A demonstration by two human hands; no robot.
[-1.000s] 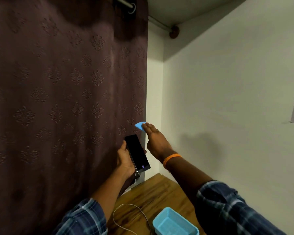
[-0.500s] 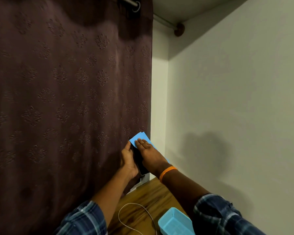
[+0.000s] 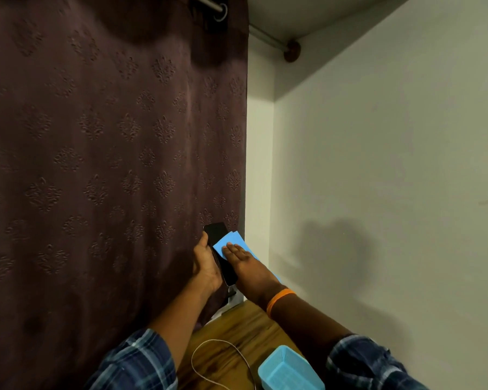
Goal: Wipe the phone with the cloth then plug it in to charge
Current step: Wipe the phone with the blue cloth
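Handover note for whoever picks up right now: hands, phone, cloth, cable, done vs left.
Left hand: grips the phone by its edge, held up in front of the curtain.
Right hand: fingers flat, pressing the blue cloth onto the phone's screen.
White cable: loose on the wooden table, beside the blue basket; not connected to the phone.
Done: wiping is under way.
Left: finish the wipe, put the cloth down, pick up the cable and plug in the phone. No charger or socket is in view.
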